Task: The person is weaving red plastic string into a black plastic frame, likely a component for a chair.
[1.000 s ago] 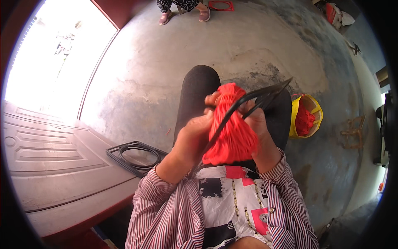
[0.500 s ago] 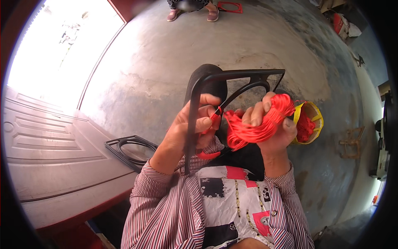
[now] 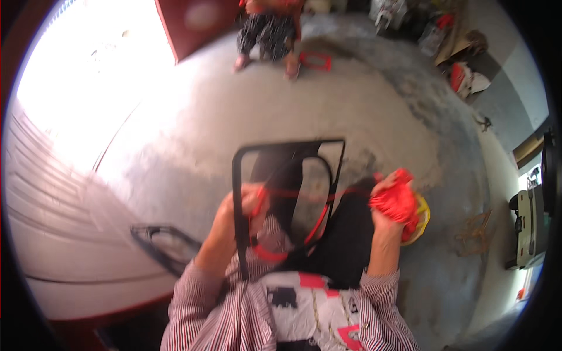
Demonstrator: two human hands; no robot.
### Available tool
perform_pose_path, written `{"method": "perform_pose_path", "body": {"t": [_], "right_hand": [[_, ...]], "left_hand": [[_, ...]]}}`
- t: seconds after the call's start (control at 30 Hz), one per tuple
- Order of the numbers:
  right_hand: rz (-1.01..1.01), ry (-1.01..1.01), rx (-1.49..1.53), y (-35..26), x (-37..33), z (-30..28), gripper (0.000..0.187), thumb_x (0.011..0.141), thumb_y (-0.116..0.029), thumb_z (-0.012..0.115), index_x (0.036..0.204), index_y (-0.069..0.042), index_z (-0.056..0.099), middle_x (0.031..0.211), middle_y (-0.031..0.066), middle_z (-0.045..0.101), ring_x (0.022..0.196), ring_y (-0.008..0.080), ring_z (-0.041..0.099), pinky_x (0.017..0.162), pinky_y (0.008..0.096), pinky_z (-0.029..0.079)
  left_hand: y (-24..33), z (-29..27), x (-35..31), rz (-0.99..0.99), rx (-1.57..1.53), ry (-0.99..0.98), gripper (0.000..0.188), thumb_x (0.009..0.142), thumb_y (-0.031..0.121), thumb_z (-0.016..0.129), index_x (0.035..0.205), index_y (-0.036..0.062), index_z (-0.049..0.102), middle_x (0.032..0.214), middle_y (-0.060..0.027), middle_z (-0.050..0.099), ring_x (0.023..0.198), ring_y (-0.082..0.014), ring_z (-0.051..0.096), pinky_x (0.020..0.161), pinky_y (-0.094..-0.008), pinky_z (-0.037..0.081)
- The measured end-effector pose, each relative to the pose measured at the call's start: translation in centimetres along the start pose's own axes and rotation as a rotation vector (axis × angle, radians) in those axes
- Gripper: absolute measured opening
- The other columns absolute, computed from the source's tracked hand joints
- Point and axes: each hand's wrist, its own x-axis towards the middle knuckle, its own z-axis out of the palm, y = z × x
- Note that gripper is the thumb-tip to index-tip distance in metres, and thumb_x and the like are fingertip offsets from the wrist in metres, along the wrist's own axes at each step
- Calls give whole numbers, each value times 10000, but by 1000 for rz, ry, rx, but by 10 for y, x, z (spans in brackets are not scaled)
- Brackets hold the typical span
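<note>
A black rectangular frame [image 3: 287,144] with a round inner ring stands over my lap. My left hand [image 3: 250,202] is closed on the ring's left side, where red cord is wrapped; motion blurs the fingers. Red wrapping also covers the lower part of the ring [image 3: 271,255]. Away to the right, my right hand [image 3: 381,225] grips a bundle of red cord [image 3: 401,199]. A blurred strand of that cord runs across the ring's opening between my two hands.
Just behind my right hand stands a yellow-rimmed basket [image 3: 424,222]. Another black frame [image 3: 175,234] leans at my left, near the pale panelled door [image 3: 70,216]. Opposite, a person [image 3: 266,35] sits beside a red frame [image 3: 316,61]. A small wooden stand [image 3: 475,234] is on the right.
My right hand has drawn away to the right and down with the cord bundle, stretching a strand across the ring. The frame and left hand sit lower and further left; the view has tilted up.
</note>
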Motion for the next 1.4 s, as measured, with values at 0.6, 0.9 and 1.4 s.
{"method": "perform_pose_path", "body": {"t": [0.6,0.9,1.4], "right_hand": [[237,-427,-1037,104,-16,41,241,947,-174,607,1080,25,628,1002,113,675,923,162,656,855,299,516],[468,-454,-592,125,-30,42,485,900,-342,613,1134,82,608,1230,181,601,1165,272,573,1030,410,444],[97,-598,-409,46,-50,60,343,943,-394,555,827,-112,398,659,23,535,638,186,589,1050,497,359]], "left_hand": [[4,65,6,-147,19,139,301,987,339,529,1037,63,639,800,1,620,596,-90,559,508,-216,437],[0,103,4,-237,-216,83,430,970,385,535,1228,43,560,1034,-81,639,931,-168,626,823,-305,503],[9,-6,0,31,-108,-137,331,979,363,504,979,41,577,842,-131,557,463,-120,449,338,-217,292]]}}
